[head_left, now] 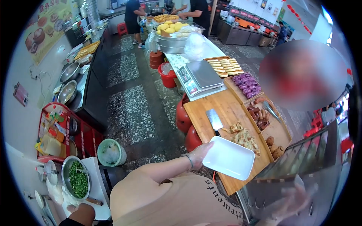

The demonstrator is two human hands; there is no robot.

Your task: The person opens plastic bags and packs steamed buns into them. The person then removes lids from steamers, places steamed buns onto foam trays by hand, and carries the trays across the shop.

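Observation:
My left hand (pixel 198 155), in a thin clear plastic glove, grips the near left edge of a white rectangular tray (pixel 230 158). The tray is tilted toward me over the wooden cutting board (pixel 200 109), with nothing in it. Just beyond it on the board lie a cleaver (pixel 214 119) with a black handle and a heap of chopped, browned food (pixel 245 139). My right hand (pixel 296 199), also gloved and smeared by motion, is held out at the lower right with fingers apart. It holds nothing and is in front of a metal-fronted counter.
Wooden trays hold buns (pixel 226 67), purple rolls (pixel 246 85) and brown meats with tongs (pixel 270 111). A digital scale (pixel 203 75) stands behind the board. At lower left are a bowl of chopped greens (pixel 77 179) and a co-worker's arm (pixel 81 215). A blurred person faces the counter.

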